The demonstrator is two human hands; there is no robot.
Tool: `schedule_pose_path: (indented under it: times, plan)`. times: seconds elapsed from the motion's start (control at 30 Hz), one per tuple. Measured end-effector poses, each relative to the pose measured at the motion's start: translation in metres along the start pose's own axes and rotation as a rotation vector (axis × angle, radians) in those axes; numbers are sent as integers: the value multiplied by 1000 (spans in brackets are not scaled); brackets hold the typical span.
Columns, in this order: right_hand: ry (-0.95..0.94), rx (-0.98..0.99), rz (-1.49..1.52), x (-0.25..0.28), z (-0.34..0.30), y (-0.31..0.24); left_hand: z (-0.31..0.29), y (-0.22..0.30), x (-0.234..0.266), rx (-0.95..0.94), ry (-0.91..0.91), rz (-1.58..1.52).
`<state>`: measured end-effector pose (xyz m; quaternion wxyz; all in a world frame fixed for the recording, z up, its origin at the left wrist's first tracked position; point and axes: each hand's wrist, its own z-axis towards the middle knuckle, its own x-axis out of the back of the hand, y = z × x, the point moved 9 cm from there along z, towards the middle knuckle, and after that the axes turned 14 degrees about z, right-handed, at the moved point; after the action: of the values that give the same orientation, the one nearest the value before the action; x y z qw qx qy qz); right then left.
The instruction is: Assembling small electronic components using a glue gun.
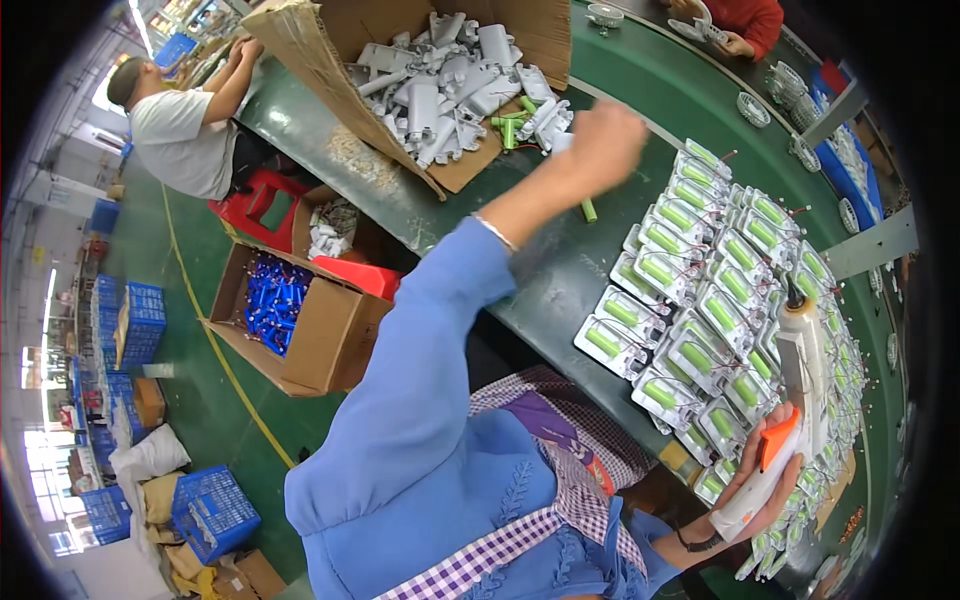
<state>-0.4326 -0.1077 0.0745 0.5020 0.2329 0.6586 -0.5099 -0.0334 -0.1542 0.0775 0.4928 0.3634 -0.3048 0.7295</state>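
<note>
My left hand (pixel 605 150) is raised over the green workbench beside the carton of white housings. Its fingers are curled closed; what they hold, if anything, is hidden. A green battery cell (pixel 589 210) lies on the bench below it. Lower right, my right hand (pixel 765 490) is wrapped round the handle of a white glue gun (pixel 808 375) with an orange trigger. The gun's dark nozzle points away over rows of white plastic housings (pixel 720 310), each holding a green cell and thin red wires.
An open carton (pixel 470 172) of loose white housings with a few green cells stands on the bench. Left of me are a carton (pixel 335 335) of blue cells and a red stool (pixel 262 205). Co-workers sit at far left and far right. A grey post (pixel 870 245) stands at right.
</note>
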Motion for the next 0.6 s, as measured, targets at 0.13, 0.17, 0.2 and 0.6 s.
schedule_pose_path:
  times: [0.13, 0.17, 0.2, 0.6]
  plan:
    - [88, -26, -35, -6, 7, 23, -32, -62, -43, 125, -269, 141]
    - [27, -59, -4, -12, 8, 29, -35, -56, -54, 107, -342, 137]
    - [-35, -93, 25, -19, 8, 35, -40, -49, -64, 90, -413, 132]
    - [-2, -121, -8, -21, -5, 43, -82, -67, -8, 545, -461, -1145]
